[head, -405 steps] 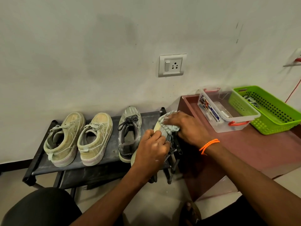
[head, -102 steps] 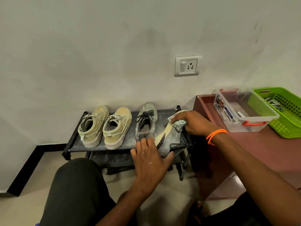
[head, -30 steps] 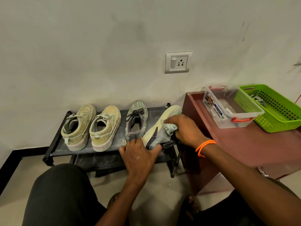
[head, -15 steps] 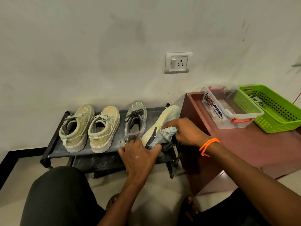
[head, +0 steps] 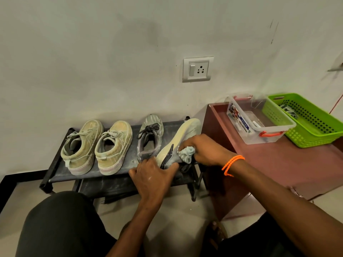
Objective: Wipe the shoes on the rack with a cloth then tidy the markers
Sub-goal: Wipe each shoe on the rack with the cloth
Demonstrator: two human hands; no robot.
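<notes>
A black shoe rack stands against the wall. On it sit two beige sneakers and a grey laced shoe. The fourth shoe, grey with a pale sole, lies tipped on its side at the rack's right end. My left hand grips its heel end. My right hand holds a bunched pale cloth against the shoe's side. Markers lie in the clear box and the green basket.
A dark red low table stands right of the rack and carries the box and the basket. A wall socket is above the rack. My knees fill the lower part of the view.
The cloth has slid along the tipped shoe from its toe end towards the heel. My left hand stays on the heel.
</notes>
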